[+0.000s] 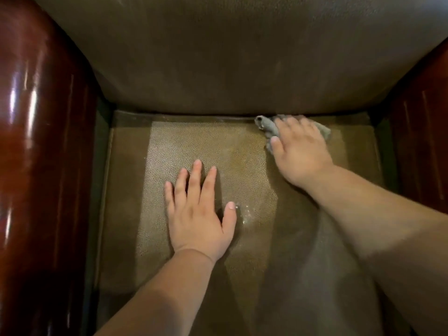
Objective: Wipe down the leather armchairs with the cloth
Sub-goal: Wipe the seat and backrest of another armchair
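While your left hand (pixel 197 215) lies flat with its fingers straight and spread on the pebbled olive-brown leather seat cushion (pixel 211 146), your right hand (pixel 300 151) presses down on the crumpled grey cloth (pixel 268 128). That cloth sits under your right fingers, bunched against the seam below the smooth brown leather backrest (pixel 230 57), one end poking out beyond your thumb. Whether those fingers curl into it is blurred. Glossy reddish wooden armrests (pixel 36 141) flank both hands
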A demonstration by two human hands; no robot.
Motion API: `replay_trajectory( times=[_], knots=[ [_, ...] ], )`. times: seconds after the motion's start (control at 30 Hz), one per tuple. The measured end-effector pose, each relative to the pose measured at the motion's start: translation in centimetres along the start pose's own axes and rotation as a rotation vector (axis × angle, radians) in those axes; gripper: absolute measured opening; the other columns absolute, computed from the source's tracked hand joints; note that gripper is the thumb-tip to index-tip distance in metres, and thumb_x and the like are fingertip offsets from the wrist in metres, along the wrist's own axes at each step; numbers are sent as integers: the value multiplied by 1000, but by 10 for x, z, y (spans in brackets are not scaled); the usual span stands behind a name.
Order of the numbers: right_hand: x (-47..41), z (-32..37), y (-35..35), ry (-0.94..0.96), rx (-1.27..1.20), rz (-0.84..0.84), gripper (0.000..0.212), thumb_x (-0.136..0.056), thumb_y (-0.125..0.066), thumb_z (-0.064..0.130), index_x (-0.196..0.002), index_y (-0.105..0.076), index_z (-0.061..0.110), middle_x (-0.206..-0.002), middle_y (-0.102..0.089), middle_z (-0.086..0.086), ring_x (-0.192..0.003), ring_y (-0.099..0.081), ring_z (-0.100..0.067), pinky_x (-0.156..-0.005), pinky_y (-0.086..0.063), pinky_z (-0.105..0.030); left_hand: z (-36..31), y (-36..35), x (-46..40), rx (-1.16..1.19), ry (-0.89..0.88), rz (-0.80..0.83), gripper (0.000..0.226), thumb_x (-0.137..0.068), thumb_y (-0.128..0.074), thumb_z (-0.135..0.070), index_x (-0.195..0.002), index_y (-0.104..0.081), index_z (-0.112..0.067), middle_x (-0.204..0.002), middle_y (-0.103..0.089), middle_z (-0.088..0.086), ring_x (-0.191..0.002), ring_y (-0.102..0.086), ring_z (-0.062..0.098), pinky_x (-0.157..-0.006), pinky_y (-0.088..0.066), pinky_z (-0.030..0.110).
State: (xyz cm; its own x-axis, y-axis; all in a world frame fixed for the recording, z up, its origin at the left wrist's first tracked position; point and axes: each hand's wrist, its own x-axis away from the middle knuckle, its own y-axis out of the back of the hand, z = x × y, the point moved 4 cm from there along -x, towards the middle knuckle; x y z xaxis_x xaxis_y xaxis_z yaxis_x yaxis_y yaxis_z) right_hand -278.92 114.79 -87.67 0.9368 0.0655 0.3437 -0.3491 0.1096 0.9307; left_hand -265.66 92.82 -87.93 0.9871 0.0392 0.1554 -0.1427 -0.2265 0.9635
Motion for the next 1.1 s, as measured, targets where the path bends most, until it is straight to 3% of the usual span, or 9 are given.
replay_trajectory(
  times=[0.2, 0.33, 0.4, 0.57, 0.67, 0.77, 0.87, 1.03, 1.1],
  knots=[
    [54, 63, -4, 559, 52, 151, 69, -102, -15, 50, -166, -24, 25, -174, -14, 1, -160, -8, -24, -129, -6, -42, 1, 4, 0, 12, -9, 18, 75, -97, -34, -55, -159, -42, -12, -173, -25, 4, -160, -18, 30, -131, -9, 56],
    [-15, 16, 6, 273, 78, 110, 73, -98, -14, 50, -164, -27, 22, -168, -33, -9, -153, -30, -29, -128, -18, -41, -1, 6, 1, 13, -2, 36, 78, -97, -29, -57, -166, -28, -19, -175, -19, 1, -162, -11, 26, -131, -4, 53],
    [-5, 34, -2, 204, 67, 45, 76, -97, -10, 50, -164, -26, 19, -168, -30, -10, -153, -27, -34, -128, -18, -46, 0, 5, 0, 14, 1, 37, 78, -98, -28, -56, -167, -25, -18, -175, -18, 1, -162, -9, 25, -132, -2, 52],
    [130, 67, -31, 492, 63, 66, 62, -105, -28, 44, -165, -25, 26, -174, -12, -2, -161, -3, -29, -130, -9, -50, 7, 16, 3, 121, -55, 124, 79, -97, -20, -49, -168, -18, -13, -177, -11, 3, -163, -2, 21, -132, 3, 48],
    [124, 44, -25, 658, 160, 162, 62, -108, -26, 49, -166, -13, 34, -175, 0, 8, -161, 6, -21, -130, -2, -45, 31, 21, 15, 48, -193, 188, 78, -100, -17, -50, -169, -11, -14, -177, -3, 2, -163, 5, 17, -132, 3, 42],
    [68, 34, -17, 408, 143, 81, 66, -104, -16, 53, -166, -10, 32, -175, -1, 4, -161, 2, -24, -130, 1, -42, 61, 20, 30, -65, -278, 186, 76, -102, -24, -50, -169, -11, -15, -177, -2, 3, -163, 5, 18, -132, -2, 43],
    [69, 67, -25, 70, 25, -14, 71, -100, -13, 49, -166, -17, 25, -175, -7, -6, -160, -3, -34, -129, -3, -46, 67, 15, 32, -50, -179, 141, 77, -102, -25, -51, -169, -12, -15, -177, -3, 5, -163, 4, 21, -133, 0, 44],
    [211, 113, -57, 590, 138, 63, 65, -103, -39, 47, -164, -27, 31, -174, -12, -3, -161, -5, -34, -129, -7, -50, 94, 21, 60, 79, 198, 29, 78, -98, -30, -48, -167, -20, -15, -176, -12, 7, -163, -6, 25, -132, -5, 50],
    [203, 95, -51, 798, 208, 141, 64, -104, -38, 50, -164, -26, 32, -174, -13, 0, -161, -7, -30, -128, -10, -49, 111, 20, 79, 82, 257, 33, 79, -97, -31, -48, -168, -18, -17, -177, -7, 4, -163, 0, 21, -132, -5, 48]
  ],
)
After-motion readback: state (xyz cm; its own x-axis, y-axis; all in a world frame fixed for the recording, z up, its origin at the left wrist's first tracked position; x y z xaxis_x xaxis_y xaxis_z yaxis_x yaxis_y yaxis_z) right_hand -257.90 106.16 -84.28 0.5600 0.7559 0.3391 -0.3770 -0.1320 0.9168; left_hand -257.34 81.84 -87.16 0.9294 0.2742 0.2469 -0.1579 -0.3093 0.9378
